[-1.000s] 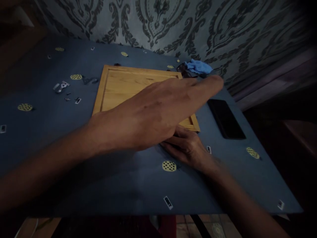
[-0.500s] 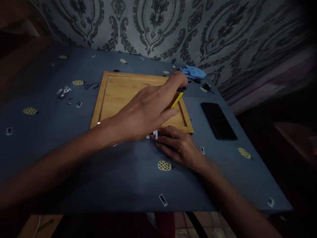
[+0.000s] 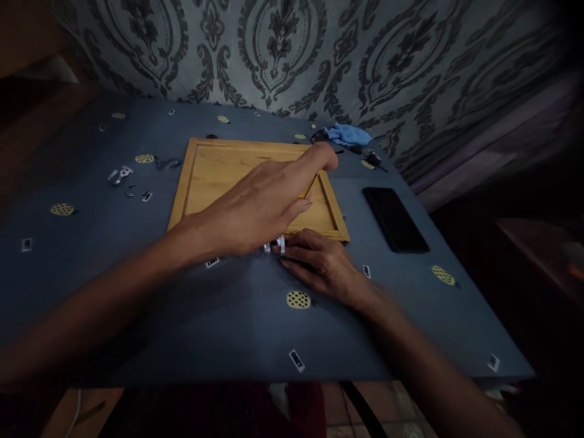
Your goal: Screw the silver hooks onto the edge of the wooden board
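Observation:
A wooden cabinet door [image 3: 228,161] with a raised frame lies flat on the table. At its near edge sits a silver metal hinge [image 3: 280,244], partly covered by fingers. My left hand [image 3: 264,204] reaches over the door, closed around a yellow-and-black handle that looks like a screwdriver's [image 3: 310,186]; its tip is hidden behind the hand. My right hand [image 3: 323,261] rests at the near edge, fingertips pressed on the hinge. To the left lie another silver hinge [image 3: 120,175] and several small screws [image 3: 130,194].
A black phone [image 3: 395,219] lies to the right of the door. Behind, near the patterned wall, are a blue cloth [image 3: 348,134] and some dark small items [image 3: 371,158]. The blue patterned tablecloth [image 3: 246,340] covers the table, whose front edge is close to me.
My left hand and the screwdriver have turned slightly, so less of the yellow-and-black handle shows. My right hand stays at the hinge. The whole view has shifted a little.

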Action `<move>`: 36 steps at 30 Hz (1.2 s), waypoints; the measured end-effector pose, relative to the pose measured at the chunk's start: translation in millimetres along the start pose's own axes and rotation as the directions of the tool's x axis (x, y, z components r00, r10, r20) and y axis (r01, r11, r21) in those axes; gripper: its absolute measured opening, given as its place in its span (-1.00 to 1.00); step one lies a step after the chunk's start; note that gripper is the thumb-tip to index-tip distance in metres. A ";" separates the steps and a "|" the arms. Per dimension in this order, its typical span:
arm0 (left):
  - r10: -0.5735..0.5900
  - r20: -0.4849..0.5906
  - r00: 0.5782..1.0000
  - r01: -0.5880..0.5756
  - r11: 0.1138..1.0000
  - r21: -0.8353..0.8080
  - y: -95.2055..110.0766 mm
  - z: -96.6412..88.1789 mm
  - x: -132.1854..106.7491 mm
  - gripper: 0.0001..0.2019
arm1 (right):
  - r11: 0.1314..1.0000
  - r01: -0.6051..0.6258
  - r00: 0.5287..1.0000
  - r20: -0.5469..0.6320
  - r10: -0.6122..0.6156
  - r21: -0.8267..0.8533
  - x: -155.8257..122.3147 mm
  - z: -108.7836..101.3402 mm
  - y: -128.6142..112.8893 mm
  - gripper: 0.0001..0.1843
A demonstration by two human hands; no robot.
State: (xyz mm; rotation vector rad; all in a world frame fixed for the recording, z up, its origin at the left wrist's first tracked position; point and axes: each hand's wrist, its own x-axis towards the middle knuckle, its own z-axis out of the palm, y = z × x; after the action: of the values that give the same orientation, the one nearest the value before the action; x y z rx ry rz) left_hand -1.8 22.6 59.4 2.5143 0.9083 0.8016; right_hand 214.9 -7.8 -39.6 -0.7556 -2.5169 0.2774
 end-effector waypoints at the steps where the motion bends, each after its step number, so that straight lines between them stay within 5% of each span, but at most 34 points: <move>1: -0.001 0.005 1.000 0.001 1.000 0.002 0.3 -0.3 0.0 -0.65 | 1.000 -0.001 1.000 0.000 0.001 0.005 0.0 -0.1 0.1 -0.75; 36: -0.053 0.064 0.997 0.052 0.998 0.020 1.5 -5.4 -3.3 -0.72 | 0.991 -0.063 0.998 -0.007 0.065 0.118 -3.6 -0.6 4.0 -0.78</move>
State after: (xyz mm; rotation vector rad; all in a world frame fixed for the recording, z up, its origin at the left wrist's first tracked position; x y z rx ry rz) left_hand -6.5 20.0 63.1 2.5054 0.9595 0.6954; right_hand 219.7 -6.5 -41.9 -0.7894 -2.4452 0.4390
